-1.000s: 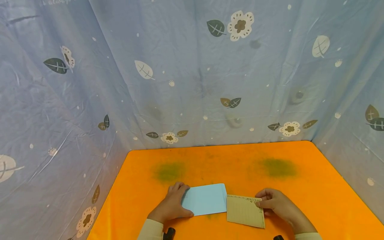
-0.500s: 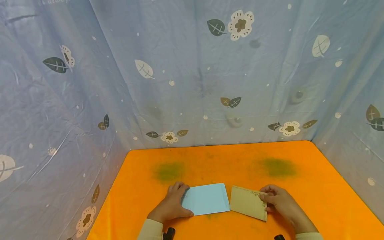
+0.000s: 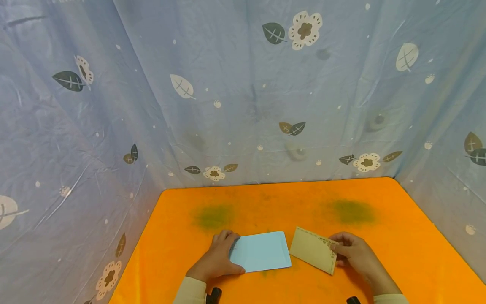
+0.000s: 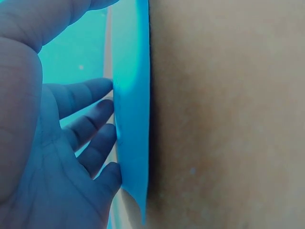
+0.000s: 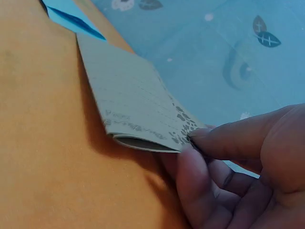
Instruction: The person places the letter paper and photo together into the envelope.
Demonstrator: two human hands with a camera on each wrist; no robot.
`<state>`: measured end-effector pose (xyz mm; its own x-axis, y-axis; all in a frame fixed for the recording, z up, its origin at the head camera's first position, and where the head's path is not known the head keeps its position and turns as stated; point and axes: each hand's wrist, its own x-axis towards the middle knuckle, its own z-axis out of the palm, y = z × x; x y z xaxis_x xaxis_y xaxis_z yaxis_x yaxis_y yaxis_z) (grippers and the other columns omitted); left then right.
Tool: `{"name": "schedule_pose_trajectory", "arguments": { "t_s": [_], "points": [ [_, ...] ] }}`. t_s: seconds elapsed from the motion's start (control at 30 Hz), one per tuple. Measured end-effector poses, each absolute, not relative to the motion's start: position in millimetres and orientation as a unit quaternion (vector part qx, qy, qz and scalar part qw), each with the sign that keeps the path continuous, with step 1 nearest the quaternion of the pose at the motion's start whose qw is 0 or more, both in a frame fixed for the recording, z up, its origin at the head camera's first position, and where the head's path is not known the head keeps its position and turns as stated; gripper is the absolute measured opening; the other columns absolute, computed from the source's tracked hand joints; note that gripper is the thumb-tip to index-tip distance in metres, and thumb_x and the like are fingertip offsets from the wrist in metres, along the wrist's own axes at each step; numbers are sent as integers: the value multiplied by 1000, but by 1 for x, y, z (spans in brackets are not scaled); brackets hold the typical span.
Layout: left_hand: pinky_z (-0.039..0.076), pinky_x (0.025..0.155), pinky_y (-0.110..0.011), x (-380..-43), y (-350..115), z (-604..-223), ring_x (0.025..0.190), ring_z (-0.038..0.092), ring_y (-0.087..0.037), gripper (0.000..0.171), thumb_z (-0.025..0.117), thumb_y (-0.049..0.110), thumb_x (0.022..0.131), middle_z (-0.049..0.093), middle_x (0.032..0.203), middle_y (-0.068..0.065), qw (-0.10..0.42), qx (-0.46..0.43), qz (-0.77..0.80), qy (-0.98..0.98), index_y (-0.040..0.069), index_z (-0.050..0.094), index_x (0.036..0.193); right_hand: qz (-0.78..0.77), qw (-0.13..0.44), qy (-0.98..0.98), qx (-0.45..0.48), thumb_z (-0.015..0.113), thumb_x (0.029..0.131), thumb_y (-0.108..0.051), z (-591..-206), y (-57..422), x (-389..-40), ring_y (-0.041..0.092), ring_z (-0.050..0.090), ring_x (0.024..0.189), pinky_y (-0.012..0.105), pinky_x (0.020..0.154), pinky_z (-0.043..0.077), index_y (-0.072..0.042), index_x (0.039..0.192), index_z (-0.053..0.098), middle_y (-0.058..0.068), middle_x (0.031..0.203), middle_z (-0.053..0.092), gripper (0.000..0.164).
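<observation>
A light blue envelope [image 3: 260,252] lies low over the orange table, its long side running left to right in the head view. My left hand [image 3: 220,258] holds its left end, thumb at the near edge and fingertips at the far edge. In the right wrist view the envelope [image 5: 74,19] shows a gaping slit at the end facing the paper. My right hand [image 3: 351,253] pinches the right end of a folded tan sheet of letter paper [image 3: 314,250] between thumb and fingers. Faint ruled lines and a dark floral print mark this paper [image 5: 126,81]. Its left corner is right beside the envelope's right end.
The orange table [image 3: 277,207] has two greenish smudges toward the back. A blue-grey curtain [image 3: 243,84] printed with leaves and flowers encloses the table at the back and both sides.
The folded letter paper has moved away from the person and tilted clockwise in my right hand, and no longer overlaps the envelope. My left hand and the envelope have stayed in place.
</observation>
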<state>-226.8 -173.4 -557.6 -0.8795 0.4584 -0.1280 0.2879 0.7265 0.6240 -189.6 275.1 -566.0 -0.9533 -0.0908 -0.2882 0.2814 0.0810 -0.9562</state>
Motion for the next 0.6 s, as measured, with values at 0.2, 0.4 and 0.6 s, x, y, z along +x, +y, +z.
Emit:
{"name": "schedule_pose_trajectory", "arguments": {
  "t_s": [0.2,0.4,0.6],
  "points": [
    [48,99,-57,-225,-173,-558,135,37,-36,99,98,47,80,41,155,-10,138,202,313,918,10,51,159,-669,121,727,95,66,111,-11,-567,273,-193,29,68,91,41,75,62,8,139,62,13,108,66,34],
    [47,100,-59,-226,-173,-559,136,36,-38,98,98,47,80,40,156,-11,135,204,313,918,10,51,159,-675,107,723,96,66,111,-15,-565,270,-193,29,69,100,42,82,62,10,141,56,14,114,68,40],
    [47,101,-60,-227,-175,-560,138,36,-39,99,98,49,80,39,158,-12,135,205,312,918,11,51,159,-683,104,718,86,67,110,-13,-566,264,-193,29,70,97,41,80,62,10,138,57,14,110,67,38]
  ]
}}
